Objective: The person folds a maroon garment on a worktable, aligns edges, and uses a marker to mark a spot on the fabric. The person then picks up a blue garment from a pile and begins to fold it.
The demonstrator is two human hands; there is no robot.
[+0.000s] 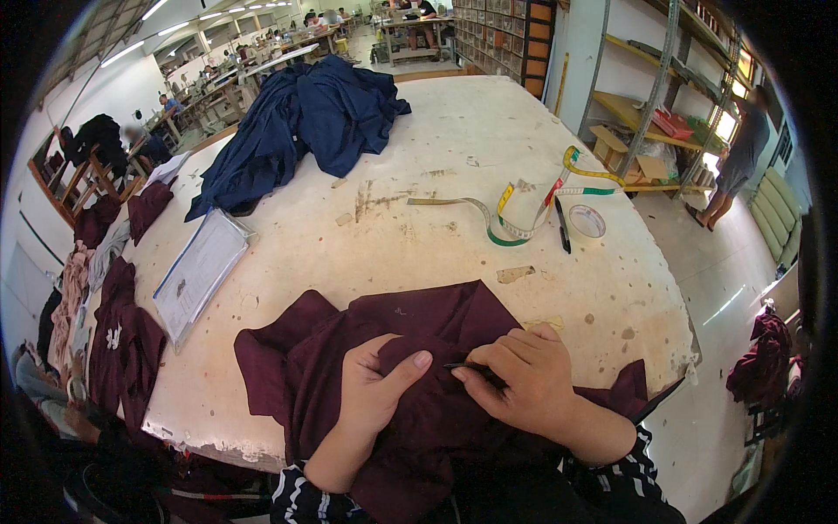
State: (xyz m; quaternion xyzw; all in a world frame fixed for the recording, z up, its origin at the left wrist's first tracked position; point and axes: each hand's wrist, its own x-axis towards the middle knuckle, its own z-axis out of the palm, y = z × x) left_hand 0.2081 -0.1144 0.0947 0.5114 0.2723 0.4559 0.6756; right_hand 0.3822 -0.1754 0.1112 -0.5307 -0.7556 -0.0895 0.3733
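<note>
A maroon garment point(406, 314) lies bunched over the table's near edge and hangs down in front of me. My left hand point(380, 380) pinches a fold of it between thumb and fingers. Just to the right, my right hand point(517, 376) holds a small dark pointed tool point(458, 365), its tip close to the fold and towards my left thumb. Most of the tool is hidden in the hand, so its kind cannot be told. A small light mark shows on the cloth above my hands.
On the white table point(419, 255) are a tape measure point(517, 229), a black pen point(562, 226), a tape roll point(586, 221), a plastic document sleeve point(203, 275) and a navy cloth pile point(314, 118). More maroon garments point(124, 347) lie left, near another person's arm. Shelving point(641, 124) and a standing person point(743, 150) are at right.
</note>
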